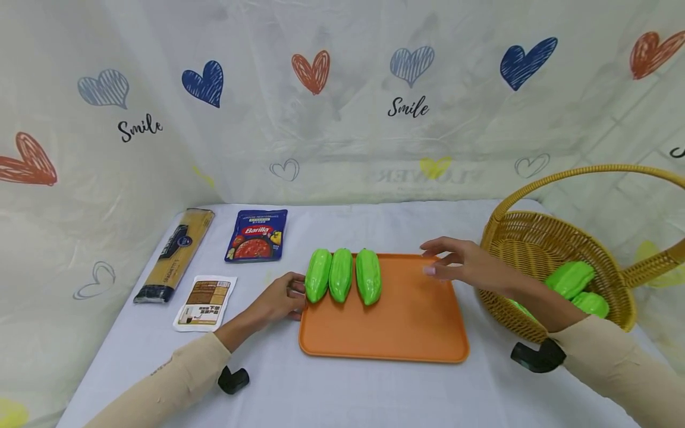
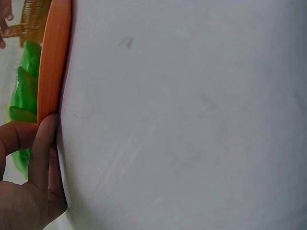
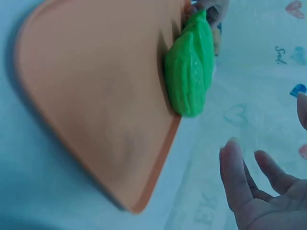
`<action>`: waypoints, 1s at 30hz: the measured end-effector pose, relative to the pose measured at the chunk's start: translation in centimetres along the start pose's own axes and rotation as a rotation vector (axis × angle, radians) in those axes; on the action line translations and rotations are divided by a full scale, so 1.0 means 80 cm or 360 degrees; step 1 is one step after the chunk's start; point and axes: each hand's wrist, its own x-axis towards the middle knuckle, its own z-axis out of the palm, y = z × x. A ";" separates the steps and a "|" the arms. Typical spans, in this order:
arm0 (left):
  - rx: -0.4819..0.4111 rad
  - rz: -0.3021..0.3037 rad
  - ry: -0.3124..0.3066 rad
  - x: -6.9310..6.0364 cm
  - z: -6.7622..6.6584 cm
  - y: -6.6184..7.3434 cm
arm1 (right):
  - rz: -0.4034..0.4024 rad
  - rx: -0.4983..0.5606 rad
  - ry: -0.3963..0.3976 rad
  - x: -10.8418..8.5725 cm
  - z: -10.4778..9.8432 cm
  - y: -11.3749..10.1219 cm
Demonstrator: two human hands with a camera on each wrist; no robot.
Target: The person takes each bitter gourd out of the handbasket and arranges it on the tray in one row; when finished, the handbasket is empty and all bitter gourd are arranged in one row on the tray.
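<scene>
Gourds point(image 1: 341, 276), three abreast, lie at the far left of the tray point(image 1: 412, 327), whose left rim, pinched by the left hand point(image 1: 277, 299), is best steadied lightly, while the right hand point(image 1: 455, 260), fingers spread, holding nothing, should avoid nudging them.

Orange tray point(image 1: 414, 324): flat on the desk point(image 1: 364, 392), rounded corners, low rim, and there's the left hand point(image 1: 280, 298), fingers holding its left edge!
Row of three: glossy, ridged, bright green vegetables lying lengthwise on the tray's left half: left one point(image 1: 318, 276) slightly slanted, middle one point(image 1: 341, 276) right beside it, third one point(image 1: 368, 278) just apart.
Over the far right corner: the right hand point(image 1: 452, 260), fingers outstretched, well apart from that row!
Wicker basket point(image 1: 516, 246): right of the tray, arched handle up, more green vegetables point(image 1: 569, 279) inside, partly behind the forearm.
</scene>
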 end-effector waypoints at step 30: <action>0.0008 -0.0013 0.0012 -0.001 0.001 0.001 | 0.0027 -0.0068 0.0115 -0.096 -0.109 0.089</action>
